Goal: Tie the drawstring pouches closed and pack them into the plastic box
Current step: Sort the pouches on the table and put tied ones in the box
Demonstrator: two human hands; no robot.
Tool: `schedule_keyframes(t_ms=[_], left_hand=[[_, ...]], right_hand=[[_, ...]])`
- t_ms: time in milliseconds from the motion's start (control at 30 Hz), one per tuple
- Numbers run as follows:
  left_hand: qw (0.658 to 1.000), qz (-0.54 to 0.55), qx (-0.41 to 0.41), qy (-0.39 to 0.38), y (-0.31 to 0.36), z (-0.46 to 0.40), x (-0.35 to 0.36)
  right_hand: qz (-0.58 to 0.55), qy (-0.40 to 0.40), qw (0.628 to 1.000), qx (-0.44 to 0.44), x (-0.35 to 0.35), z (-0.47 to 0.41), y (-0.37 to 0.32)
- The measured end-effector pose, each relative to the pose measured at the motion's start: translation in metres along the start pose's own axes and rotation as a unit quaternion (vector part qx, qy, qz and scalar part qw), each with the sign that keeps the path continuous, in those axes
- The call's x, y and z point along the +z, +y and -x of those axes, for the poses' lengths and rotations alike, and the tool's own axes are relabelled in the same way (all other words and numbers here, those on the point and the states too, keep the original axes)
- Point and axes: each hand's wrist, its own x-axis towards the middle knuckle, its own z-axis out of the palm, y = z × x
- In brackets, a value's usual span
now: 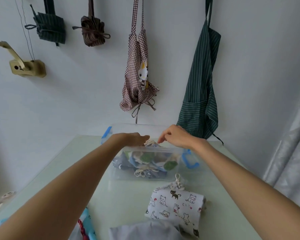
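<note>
Both your hands reach into the clear plastic box (145,163) with blue latches on the counter (125,196). Left hand (130,138): grip flat, pressing pouches. Right hand (175,135): grip pinching the top pouch's gathered neck (151,142).

Both hands, left hand (130,139) and right hand (176,136), reach over the plastic box (145,175). Pouches (151,159) lie inside. A cat-print pouch (176,204) lies on the surface (121,196).

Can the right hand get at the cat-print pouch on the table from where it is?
Probably yes. The right hand is over the plastic box, and the cat-print pouch lies on the table in front of the box, under that forearm, uncovered.
</note>
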Motion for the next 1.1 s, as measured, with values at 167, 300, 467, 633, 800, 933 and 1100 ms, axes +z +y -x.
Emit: schedule_keyframes(t_ms=[167,300,467,633,800,933,1100], left_hand=[[0.96,-0.037,0.056,0.271,0.014,0.049,0.0],[0.947,-0.005,0.14,0.289,0.028,0.124,0.029],[0.979,-0.018,0.164,0.121,0.025,0.177,0.076],[0.975,-0.143,0.163,-0.046,0.019,0.202,0.137],[0.967,-0.201,0.158,-0.017,0.014,0.196,0.159],[0.974,-0.198,0.111,0.001,0.006,0.164,0.159],[0.986,-0.144,0.028,0.078,0.007,0.122,0.144]], right_hand=[[0.065,0.089,0.993,-0.039,-0.012,0.056,0.004],[0.076,0.099,0.992,-0.016,0.001,0.116,0.017],[0.031,0.073,0.972,0.219,0.038,0.156,0.046],[-0.052,0.048,0.957,0.28,0.076,0.172,0.061],[-0.233,0.188,0.932,0.202,0.074,0.161,0.044],[-0.443,0.162,0.875,0.105,0.042,0.15,0.018],[-0.488,0.125,0.862,0.049,0.008,0.141,0.013]])
